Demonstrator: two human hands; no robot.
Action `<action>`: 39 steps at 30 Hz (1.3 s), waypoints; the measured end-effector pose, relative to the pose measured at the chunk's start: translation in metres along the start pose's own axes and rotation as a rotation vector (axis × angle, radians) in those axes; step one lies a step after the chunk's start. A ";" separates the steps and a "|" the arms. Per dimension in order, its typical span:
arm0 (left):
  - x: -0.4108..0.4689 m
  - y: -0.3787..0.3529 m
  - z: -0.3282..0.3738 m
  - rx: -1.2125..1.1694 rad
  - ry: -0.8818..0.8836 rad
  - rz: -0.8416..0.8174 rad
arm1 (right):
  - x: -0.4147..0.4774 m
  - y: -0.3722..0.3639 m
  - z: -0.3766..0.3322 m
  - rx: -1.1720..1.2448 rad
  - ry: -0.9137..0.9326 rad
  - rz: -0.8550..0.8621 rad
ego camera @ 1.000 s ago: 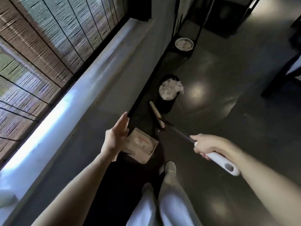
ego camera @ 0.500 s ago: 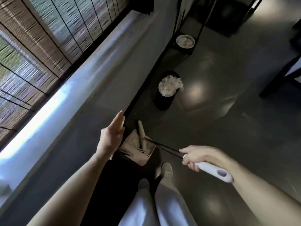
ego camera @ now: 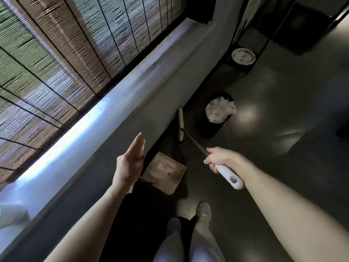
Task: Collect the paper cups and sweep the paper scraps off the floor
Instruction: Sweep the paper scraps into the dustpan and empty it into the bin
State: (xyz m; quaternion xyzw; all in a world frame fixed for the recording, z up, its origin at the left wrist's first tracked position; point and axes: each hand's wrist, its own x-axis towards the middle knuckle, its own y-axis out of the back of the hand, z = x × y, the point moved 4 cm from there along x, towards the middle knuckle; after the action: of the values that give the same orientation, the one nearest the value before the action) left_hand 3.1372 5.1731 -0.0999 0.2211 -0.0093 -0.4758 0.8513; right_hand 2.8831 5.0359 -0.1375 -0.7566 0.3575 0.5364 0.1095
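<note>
My right hand grips the white handle of a broom. Its dark shaft runs down to the beige broom head, which lies on the floor against the wall base. A beige dustpan sits on the floor just in front of my feet. My left hand hovers above the dustpan's left edge with straight fingers and holds nothing that I can see. Beyond the broom head, a black bin is heaped with white paper scraps.
A second round bin with pale contents stands farther along the wall. A long grey window sill under woven blinds runs down the left, with a blurred white object at its near end. Dark floor spreads to the right.
The broom head has left the dustpan and swung forward to the wall base near the black bin. My right hand rose with the handle. My left hand stayed over the dustpan.
</note>
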 end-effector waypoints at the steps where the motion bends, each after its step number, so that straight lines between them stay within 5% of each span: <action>1: 0.006 -0.001 0.001 -0.010 -0.004 -0.003 | 0.010 -0.010 0.000 -0.024 -0.006 -0.012; 6: 0.025 0.002 0.004 0.012 -0.014 -0.010 | 0.007 -0.048 0.025 -0.394 -0.050 -0.097; 12: 0.017 -0.001 0.011 0.065 0.019 -0.023 | -0.063 -0.041 0.076 -0.511 -0.105 -0.171; 27: -0.032 -0.027 0.098 0.176 -0.164 -0.066 | -0.158 0.065 0.114 -0.005 0.112 0.058; 39: -0.120 -0.055 0.215 0.458 -0.581 0.042 | -0.239 0.169 0.162 0.238 0.296 0.093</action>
State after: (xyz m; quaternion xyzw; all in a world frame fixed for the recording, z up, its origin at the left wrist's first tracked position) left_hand 2.9787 5.1673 0.0966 0.2614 -0.3615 -0.4868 0.7510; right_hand 2.6130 5.1043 0.0476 -0.7916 0.4653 0.3776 0.1194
